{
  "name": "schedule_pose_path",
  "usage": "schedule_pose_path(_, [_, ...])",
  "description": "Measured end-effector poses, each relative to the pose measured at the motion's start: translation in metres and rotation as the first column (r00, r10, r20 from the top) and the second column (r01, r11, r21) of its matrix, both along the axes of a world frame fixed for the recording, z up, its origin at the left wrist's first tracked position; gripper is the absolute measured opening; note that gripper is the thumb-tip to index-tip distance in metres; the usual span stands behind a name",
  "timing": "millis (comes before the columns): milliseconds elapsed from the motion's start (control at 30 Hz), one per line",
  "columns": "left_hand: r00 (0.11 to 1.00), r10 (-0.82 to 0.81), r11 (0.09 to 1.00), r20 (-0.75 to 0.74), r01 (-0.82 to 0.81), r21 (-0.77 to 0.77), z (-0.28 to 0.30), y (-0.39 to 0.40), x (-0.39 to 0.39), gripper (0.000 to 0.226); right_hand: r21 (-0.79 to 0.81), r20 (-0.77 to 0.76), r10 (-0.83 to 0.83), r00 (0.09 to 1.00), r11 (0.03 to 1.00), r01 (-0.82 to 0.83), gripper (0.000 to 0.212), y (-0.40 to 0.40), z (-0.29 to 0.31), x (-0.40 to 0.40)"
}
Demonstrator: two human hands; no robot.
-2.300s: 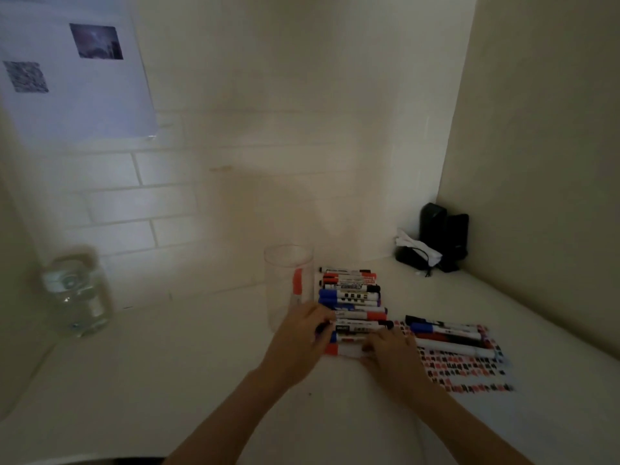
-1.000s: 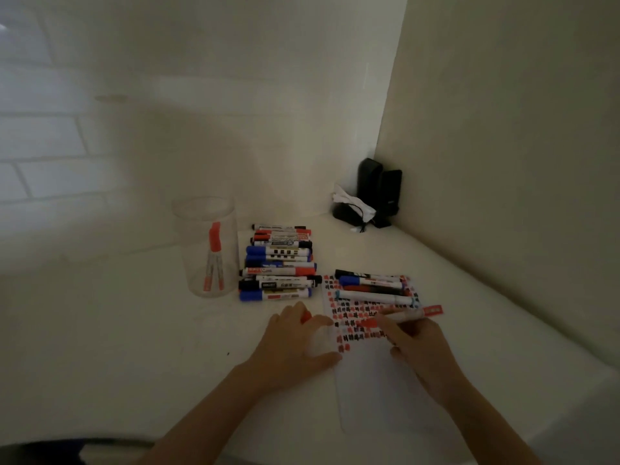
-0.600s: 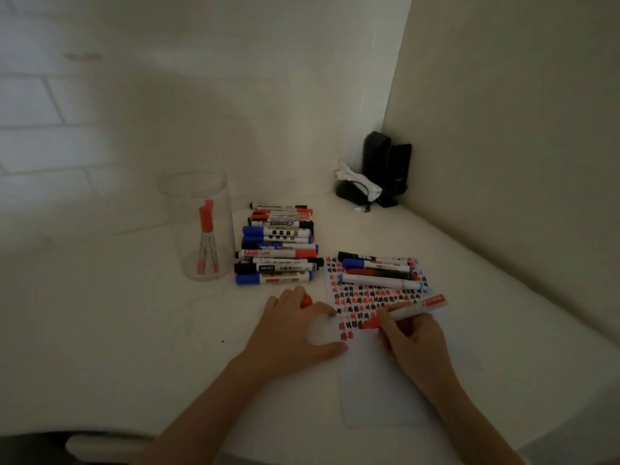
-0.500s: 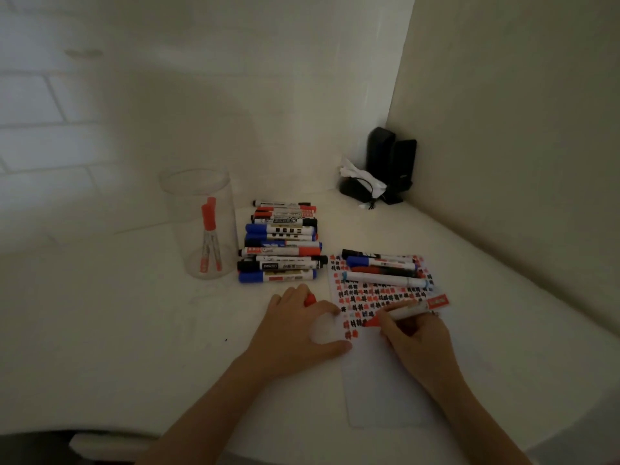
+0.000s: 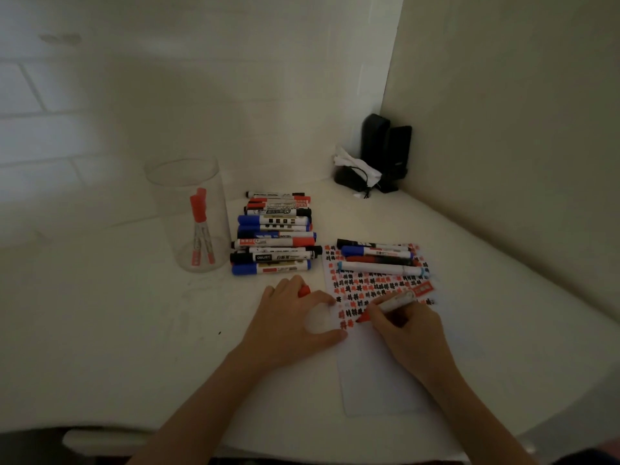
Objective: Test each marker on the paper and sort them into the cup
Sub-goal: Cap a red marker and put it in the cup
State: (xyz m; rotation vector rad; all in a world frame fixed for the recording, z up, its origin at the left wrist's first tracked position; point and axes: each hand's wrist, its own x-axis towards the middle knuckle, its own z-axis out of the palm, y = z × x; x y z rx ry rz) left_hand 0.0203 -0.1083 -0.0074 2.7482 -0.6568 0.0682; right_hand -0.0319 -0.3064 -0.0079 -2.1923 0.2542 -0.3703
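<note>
Head view, dim white table [image 5: 117, 330] in a corner.

Paper [image 5: 382, 370]: white sheet lying flat, far half filled with rows of red and black marks, near half blank.

Right hand [image 5: 407, 330]: fingers closed around a red marker [image 5: 396, 302], tip down on the sheet at the near edge of the marks, barrel slanting up and to the right.

Left hand [image 5: 292, 325]: resting on the table just left of the sheet, thumb and forefinger touching its edge, other fingers curled over a red cap [image 5: 304, 291].

Four markers [image 5: 379, 260]: lying side by side across the far end of the sheet; black, blue, red and white bodies.

Stack of markers [image 5: 276, 234]: a row left of the sheet, all lying crosswise, with blue, red and black caps.

Cup [image 5: 191, 213]: clear, upright, left of the stack, holding two red markers [image 5: 200, 226] standing on end.

Black box [image 5: 385, 152]: in the far corner, beside a crumpled white scrap with a cord.
</note>
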Motion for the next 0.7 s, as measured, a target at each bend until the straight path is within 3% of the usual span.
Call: schedule_pose_path(700, [1.000,-0.010,1.000,0.017,0.010,-0.019,-0.0032,0.0012,0.0011,0.062,0.033,0.016,0.002,1.000,0.999,-0.002,0.017,0.0007,0.0013,-0.0009])
